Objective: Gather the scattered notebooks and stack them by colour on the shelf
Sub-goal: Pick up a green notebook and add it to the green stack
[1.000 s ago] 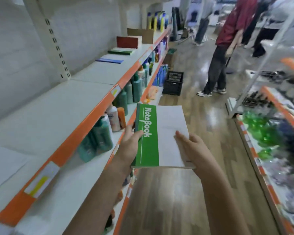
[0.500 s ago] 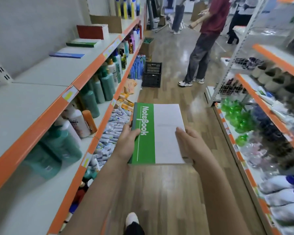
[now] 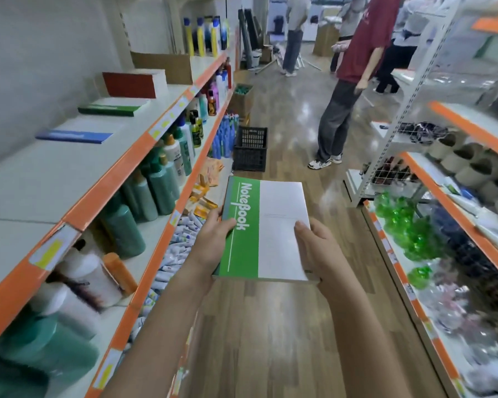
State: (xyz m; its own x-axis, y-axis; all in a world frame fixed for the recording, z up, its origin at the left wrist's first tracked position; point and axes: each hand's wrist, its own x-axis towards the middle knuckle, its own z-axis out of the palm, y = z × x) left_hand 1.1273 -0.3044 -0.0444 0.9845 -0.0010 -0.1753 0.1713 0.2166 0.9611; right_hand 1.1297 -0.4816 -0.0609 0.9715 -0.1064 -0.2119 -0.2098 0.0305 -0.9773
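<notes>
A long top shelf (image 3: 78, 165) on the left carries red (image 3: 130, 84), green (image 3: 112, 108) and blue (image 3: 74, 136) notebooks. A green-and-white notebook (image 3: 266, 231) is gripped flat over the aisle by the left hand (image 3: 213, 242) and right hand (image 3: 316, 248).

Top shelf (image 3: 69, 170) (white) bears blue notebook (image 3: 74, 136), green stack (image 3: 114, 107), red stack (image 3: 134, 84).

A glossy wood-plank floor (image 3: 285, 326) ran down the aisle beneath the hands and away ahead of them. To their left stood white shelving with orange edge strips (image 3: 104, 182) against a pale wall (image 3: 41, 53). To their right rose a white metal rack (image 3: 408, 110), its tiers orange-trimmed too.
</notes>
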